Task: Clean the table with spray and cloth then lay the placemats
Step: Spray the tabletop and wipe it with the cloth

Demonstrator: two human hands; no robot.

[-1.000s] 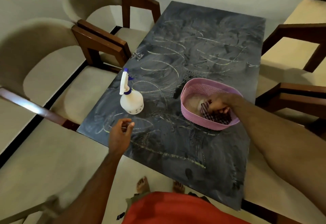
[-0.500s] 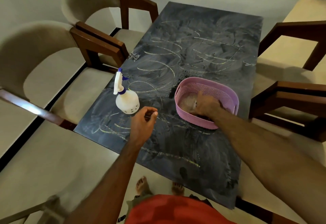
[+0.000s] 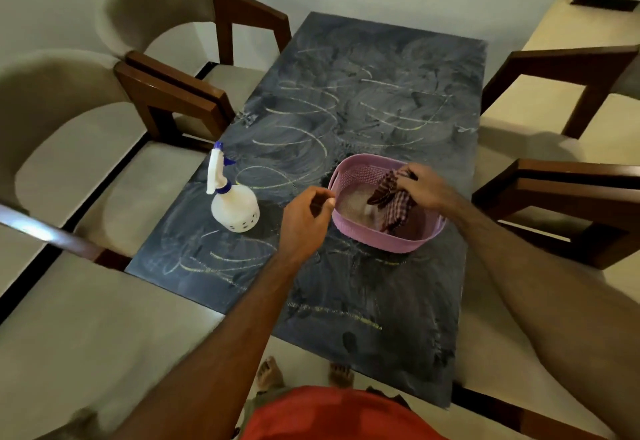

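My right-hand fingers (image 3: 407,180) pinch a bunched maroon-and-white checked cloth (image 3: 393,198), lifting its upper fold just above the rim of the oval pink perforated plastic basket (image 3: 388,238); the cloth's lower part hangs inside the basket. My right hand (image 3: 427,187) is over the basket's far side. My left hand (image 3: 304,221), fingers curled loosely and holding nothing, hovers touching or just beside the basket's near-left rim; I cannot tell which. The white plastic spray bottle with a blue trigger head (image 3: 232,198) stands upright to the left of that hand, untouched. All rest on the dark slate-grey counter (image 3: 381,301), which is streaked with pale chalk-like swirls and smears. Upholstered wooden chairs (image 3: 86,148) flank both sides. No placemats are identifiable; pale material lies in the basket bottom.

Step in hand, as I judge it: fetching the cloth, before any spraying. The next move calls for drawing the cloth clear of the basket and taking up the bottle.
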